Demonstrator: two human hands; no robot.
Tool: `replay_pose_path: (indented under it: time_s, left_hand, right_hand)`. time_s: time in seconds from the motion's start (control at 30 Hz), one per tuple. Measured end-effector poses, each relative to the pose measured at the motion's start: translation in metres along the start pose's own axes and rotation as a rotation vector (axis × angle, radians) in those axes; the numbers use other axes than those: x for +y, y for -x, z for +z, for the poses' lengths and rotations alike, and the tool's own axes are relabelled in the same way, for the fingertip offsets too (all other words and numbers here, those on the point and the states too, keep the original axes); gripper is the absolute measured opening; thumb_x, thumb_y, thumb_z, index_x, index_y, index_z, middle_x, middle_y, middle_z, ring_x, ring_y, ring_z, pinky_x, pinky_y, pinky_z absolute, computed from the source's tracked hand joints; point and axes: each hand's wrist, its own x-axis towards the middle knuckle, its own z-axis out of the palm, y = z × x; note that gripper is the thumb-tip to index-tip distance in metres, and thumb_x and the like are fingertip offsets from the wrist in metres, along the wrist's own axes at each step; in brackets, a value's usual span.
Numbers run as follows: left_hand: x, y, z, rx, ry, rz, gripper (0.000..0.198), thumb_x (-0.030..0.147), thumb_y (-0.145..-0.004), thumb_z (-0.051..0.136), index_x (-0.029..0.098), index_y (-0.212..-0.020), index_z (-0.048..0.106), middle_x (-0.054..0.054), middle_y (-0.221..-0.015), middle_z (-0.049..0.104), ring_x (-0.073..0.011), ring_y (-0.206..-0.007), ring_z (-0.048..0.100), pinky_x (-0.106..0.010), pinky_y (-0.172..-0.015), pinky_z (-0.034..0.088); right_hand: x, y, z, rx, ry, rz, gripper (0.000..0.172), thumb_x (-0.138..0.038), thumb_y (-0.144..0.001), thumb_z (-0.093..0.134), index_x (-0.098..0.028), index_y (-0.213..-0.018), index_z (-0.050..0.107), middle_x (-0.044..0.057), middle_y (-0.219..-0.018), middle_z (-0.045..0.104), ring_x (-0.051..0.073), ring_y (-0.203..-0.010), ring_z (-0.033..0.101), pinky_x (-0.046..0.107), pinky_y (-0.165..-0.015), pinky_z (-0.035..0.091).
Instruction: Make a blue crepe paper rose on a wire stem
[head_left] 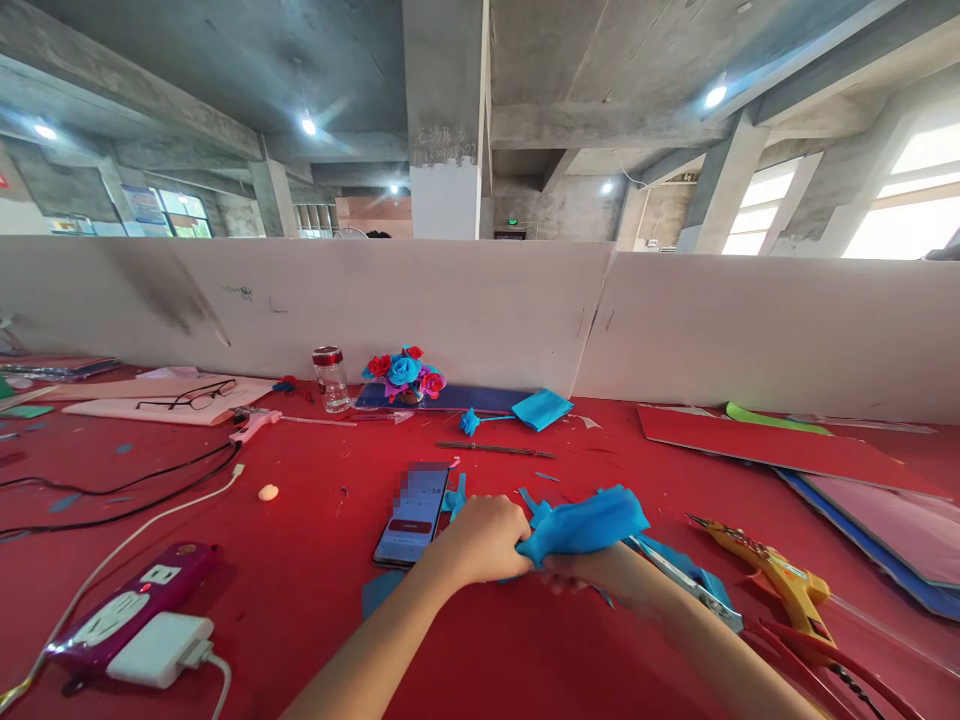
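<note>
My left hand [491, 535] is closed in a fist around one end of a piece of blue crepe paper [592, 522], whose wide end spreads to the right. Just below the paper is my right hand [589, 568], with its fingers smeared by motion and partly covered. Scissors [694, 588] with red handles lie under and beside my right forearm, over more blue paper [709, 578]. Small blue scraps [534, 503] are scattered around both hands. A phone [412, 515] with a lit screen lies left of my left hand.
On the right are a yellow glue gun [784, 575] and coloured sheets [780, 450]. At the back stand a paper-flower bouquet [405, 372] and a glass jar [331, 380]. A power strip [135, 610] and cables occupy the left. A low partition [450, 300] borders the red table.
</note>
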Motion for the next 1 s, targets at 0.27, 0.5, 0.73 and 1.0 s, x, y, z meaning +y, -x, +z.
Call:
replay_pose_path:
  time_s: [0.27,0.5,0.73,1.0]
  left_hand:
    - [0.009,0.001,0.004,0.043,-0.169,0.124,0.018,0.025,-0.066,0.056,0.017,-0.05,0.056,-0.003,-0.051,0.056,-0.0171,-0.054,0.054,-0.023,-0.044,0.028]
    - [0.004,-0.001,0.012,0.124,-0.204,0.21,0.017,0.021,-0.068,0.055,0.017,-0.052,0.058,-0.002,-0.052,0.058,-0.0172,-0.061,0.056,-0.027,-0.06,0.042]
    - [-0.006,-0.002,0.012,0.058,0.04,0.056,0.03,0.031,-0.067,0.057,0.018,-0.042,0.049,0.001,-0.041,0.047,-0.0134,-0.05,0.05,-0.026,-0.061,0.04]
    - [-0.029,-0.013,0.023,-0.207,0.494,-0.156,0.023,0.036,-0.059,0.059,0.014,-0.052,0.057,0.006,-0.046,0.035,-0.007,-0.046,0.031,-0.02,-0.042,0.022]
  right_hand:
    - [0.01,-0.004,-0.012,-0.191,-0.136,0.122,0.016,-0.029,-0.066,0.061,-0.014,-0.063,0.064,0.004,-0.061,0.066,0.016,-0.059,0.062,0.024,-0.053,0.044]
    - [0.017,-0.002,-0.013,-0.175,-0.277,0.097,0.016,-0.03,-0.065,0.063,-0.014,-0.067,0.066,0.003,-0.064,0.065,0.012,-0.06,0.059,0.023,-0.057,0.044]
    - [0.015,-0.001,-0.011,-0.077,-0.092,-0.062,0.014,-0.03,-0.067,0.061,-0.016,-0.066,0.064,0.001,-0.059,0.062,0.015,-0.059,0.057,0.027,-0.058,0.045]
    - [0.012,0.006,-0.005,0.014,0.163,-0.377,0.03,-0.033,-0.077,0.049,-0.027,-0.105,0.061,0.002,-0.103,0.064,0.025,-0.098,0.056,0.035,-0.084,0.043]
